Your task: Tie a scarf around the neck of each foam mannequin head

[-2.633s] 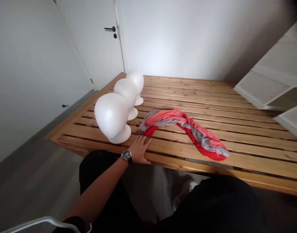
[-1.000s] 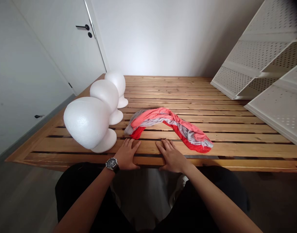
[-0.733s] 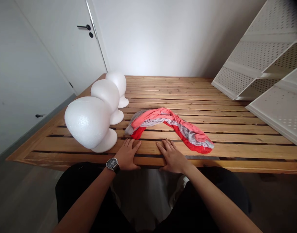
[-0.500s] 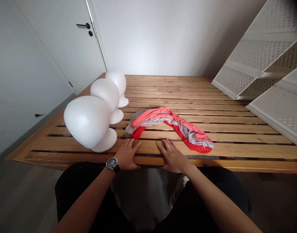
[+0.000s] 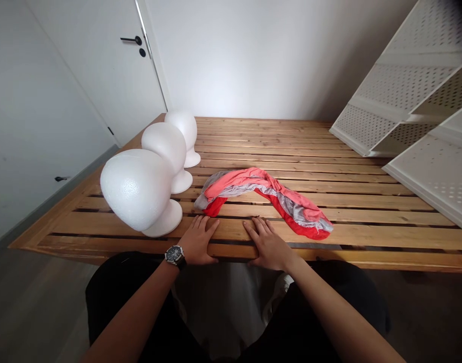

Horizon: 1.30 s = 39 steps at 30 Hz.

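My left hand [image 5: 198, 241] rests open on the front edge of the slatted wooden table [image 5: 276, 143], fingers pointing forward and a watch [image 5: 174, 255] on its wrist. My right hand [image 5: 269, 244] lies likewise to its right, holding nothing. Just beyond both hands, a crumpled strip of cloth [image 5: 253, 177] in pink, red and grey curves in an arch across the slats. Left of my left hand stands a white foam head form [image 5: 137, 189]. Behind it are a second foam head [image 5: 163, 146] and a third one [image 5: 182, 131], in a row on round bases.
White perforated shelving units [image 5: 400, 96] stand on the table's right side. A pale wall [image 5: 253, 55] runs behind the table, and a white door [image 5: 102, 65] with a black handle is at the back left. My legs are under the front edge.
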Available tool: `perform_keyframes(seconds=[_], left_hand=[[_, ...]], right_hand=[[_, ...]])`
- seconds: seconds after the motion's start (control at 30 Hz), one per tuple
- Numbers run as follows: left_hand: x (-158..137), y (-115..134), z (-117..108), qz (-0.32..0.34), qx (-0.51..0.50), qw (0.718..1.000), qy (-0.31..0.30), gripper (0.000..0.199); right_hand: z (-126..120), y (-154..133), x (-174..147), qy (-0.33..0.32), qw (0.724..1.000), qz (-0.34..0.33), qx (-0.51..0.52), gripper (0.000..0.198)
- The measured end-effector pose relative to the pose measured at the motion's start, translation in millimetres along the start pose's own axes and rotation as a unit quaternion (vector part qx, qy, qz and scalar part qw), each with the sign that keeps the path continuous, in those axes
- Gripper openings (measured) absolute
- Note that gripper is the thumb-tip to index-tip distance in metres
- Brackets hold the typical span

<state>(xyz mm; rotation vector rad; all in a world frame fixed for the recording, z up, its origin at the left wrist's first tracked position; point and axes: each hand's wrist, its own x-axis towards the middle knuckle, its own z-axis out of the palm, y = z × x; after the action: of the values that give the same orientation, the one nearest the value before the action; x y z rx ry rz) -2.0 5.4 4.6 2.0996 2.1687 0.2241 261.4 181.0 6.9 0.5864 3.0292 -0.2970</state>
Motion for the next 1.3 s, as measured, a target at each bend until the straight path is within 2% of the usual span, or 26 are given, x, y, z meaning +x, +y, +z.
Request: perform_keyframes(seconds=[0.73, 1.0, 1.1, 1.17, 1.23, 1.3], left_hand=[[-1.3, -0.7, 3.3, 0.002, -0.022, 1.000, 0.016, 0.134], [1.2, 2.9, -0.9, -0.010, -0.015, 1.000, -0.002, 0.133], [-17.3, 7.5, -12.2, -0.008, -0.022, 1.000, 0.004, 0.114], [-43.0, 8.0, -21.0, -0.015, -0.039, 0.999, 0.031, 0.085], [-73.7, 3.2, -26.5, -0.072, -0.053, 0.992, 0.084, 0.049], [-99.9, -7.8, -26.2, -0.191, -0.050, 0.966, 0.170, 0.037]], right_hand=[[0.2, 0.5, 0.2, -0.008, 1.000, 0.007, 0.002, 0.139], [-0.6, -1.2, 0.3, -0.011, 1.000, 0.006, 0.005, 0.138], [1.4, 1.4, -0.3, -0.021, 1.000, 0.005, 0.011, 0.139], [2.3, 4.3, -2.0, -0.027, 0.999, -0.004, 0.019, 0.138], [2.6, 7.5, -5.1, -0.027, 0.999, -0.019, 0.029, 0.136], [2.5, 9.9, -9.2, -0.026, 0.998, -0.033, 0.042, 0.132]])
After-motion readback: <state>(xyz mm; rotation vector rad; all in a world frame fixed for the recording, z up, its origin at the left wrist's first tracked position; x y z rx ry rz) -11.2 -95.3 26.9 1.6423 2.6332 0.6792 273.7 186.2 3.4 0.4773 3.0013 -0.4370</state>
